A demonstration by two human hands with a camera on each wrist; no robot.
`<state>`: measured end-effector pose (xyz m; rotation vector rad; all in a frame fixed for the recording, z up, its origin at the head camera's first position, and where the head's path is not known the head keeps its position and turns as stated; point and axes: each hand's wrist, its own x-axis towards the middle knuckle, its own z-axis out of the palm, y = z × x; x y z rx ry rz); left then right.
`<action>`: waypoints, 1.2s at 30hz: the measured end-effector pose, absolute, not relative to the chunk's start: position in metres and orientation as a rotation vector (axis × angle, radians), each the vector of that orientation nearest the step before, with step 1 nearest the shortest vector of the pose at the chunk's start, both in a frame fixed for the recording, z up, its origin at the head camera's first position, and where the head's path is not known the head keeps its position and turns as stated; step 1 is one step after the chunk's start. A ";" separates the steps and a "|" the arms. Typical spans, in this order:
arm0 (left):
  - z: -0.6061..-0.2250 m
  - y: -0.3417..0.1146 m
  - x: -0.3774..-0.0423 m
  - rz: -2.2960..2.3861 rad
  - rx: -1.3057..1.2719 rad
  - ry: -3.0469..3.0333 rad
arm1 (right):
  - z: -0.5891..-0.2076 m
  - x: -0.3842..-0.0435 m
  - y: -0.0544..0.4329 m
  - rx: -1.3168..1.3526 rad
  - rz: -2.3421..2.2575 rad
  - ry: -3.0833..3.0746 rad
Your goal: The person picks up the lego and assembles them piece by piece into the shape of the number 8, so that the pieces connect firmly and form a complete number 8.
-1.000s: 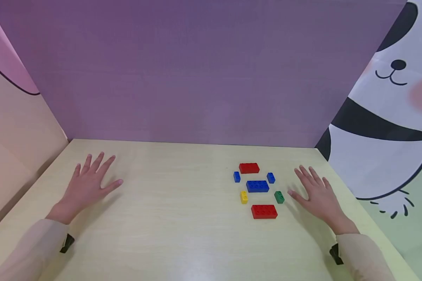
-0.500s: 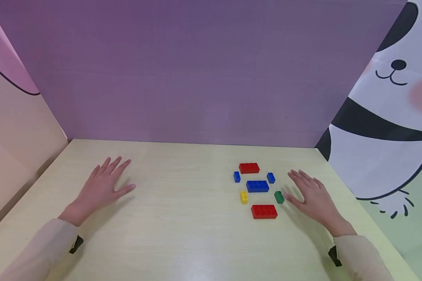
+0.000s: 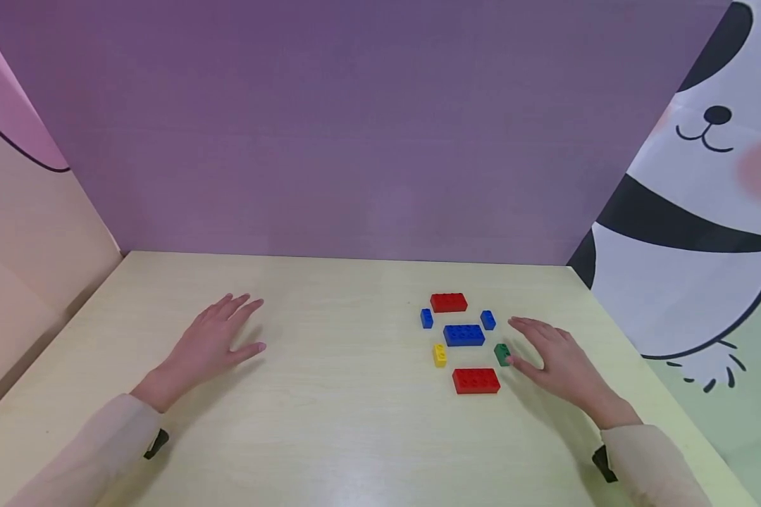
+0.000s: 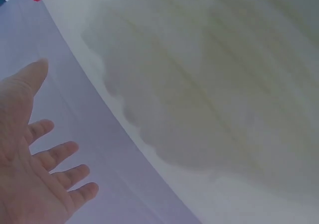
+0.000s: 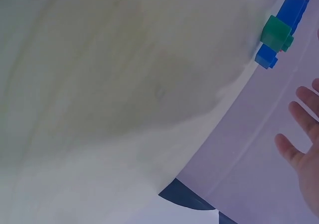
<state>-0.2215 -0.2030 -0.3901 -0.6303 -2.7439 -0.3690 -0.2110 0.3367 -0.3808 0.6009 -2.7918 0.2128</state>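
Toy building bricks lie spread on the right half of the table. Farthest back is a red brick [image 3: 449, 303], with a small blue brick [image 3: 427, 319] and another small blue brick [image 3: 487, 320] in front of it to either side. A larger blue brick [image 3: 463, 335] lies in the middle. Nearer are a small yellow brick [image 3: 440, 355], a small green brick [image 3: 502, 354] and a second red brick [image 3: 476, 381]. My right hand [image 3: 561, 366] hovers just right of the green brick, fingers relaxed; whether the thumb touches it I cannot tell. My left hand [image 3: 206, 348], fingers spread, is over the table's left part, holding nothing.
A pale wooden table [image 3: 330, 422] carries everything. Behind it stands a purple panel [image 3: 355, 141]. On the right is a wall with a panda picture [image 3: 704, 204], on the left a pale pink wall [image 3: 32, 260].
My left hand has moved rightward and slightly nearer. My right hand has shifted left, its thumb closer to the green brick. The bricks have stayed in place.
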 end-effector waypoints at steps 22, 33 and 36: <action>-0.391 -0.155 -0.215 -0.608 -0.751 -2.738 | -0.375 -0.200 0.323 0.652 0.490 -2.903; -0.388 -0.129 -0.209 -0.709 -0.768 -2.726 | -0.376 -0.198 0.320 0.681 0.647 -2.899; -0.388 -0.121 -0.209 -0.727 -0.768 -2.713 | -0.377 -0.199 0.320 0.693 0.703 -2.890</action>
